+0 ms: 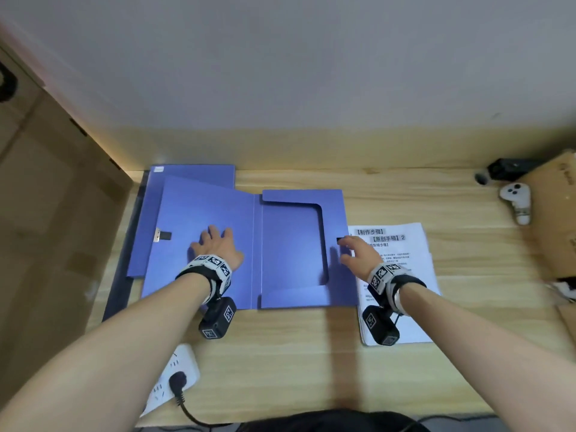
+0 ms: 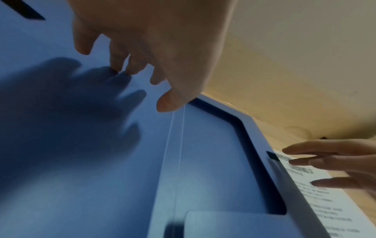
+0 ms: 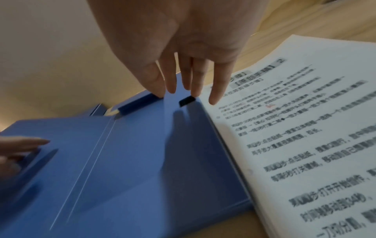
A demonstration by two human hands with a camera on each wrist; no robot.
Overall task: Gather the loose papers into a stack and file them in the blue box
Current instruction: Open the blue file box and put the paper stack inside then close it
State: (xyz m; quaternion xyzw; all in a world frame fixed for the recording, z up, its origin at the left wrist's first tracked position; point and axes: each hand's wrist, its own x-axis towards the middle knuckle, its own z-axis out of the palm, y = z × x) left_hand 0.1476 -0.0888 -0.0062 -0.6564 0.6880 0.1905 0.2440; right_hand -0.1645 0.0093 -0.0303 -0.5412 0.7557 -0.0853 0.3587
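Just right of the open blue box (image 1: 290, 244), the papers (image 1: 414, 275) lie stacked, long axis front-to-back, under the relaxed, empty right hand (image 1: 358, 255); the left hand (image 1: 216, 246) presses the lid flat, fingers spread.

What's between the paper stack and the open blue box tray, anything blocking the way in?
Only the person's own right hand, hovering open over the tray's right edge beside the papers. The blue box lies open, its tray empty, with flaps along the edges; the left hand rests flat on the lid. Nothing else visible intervenes.
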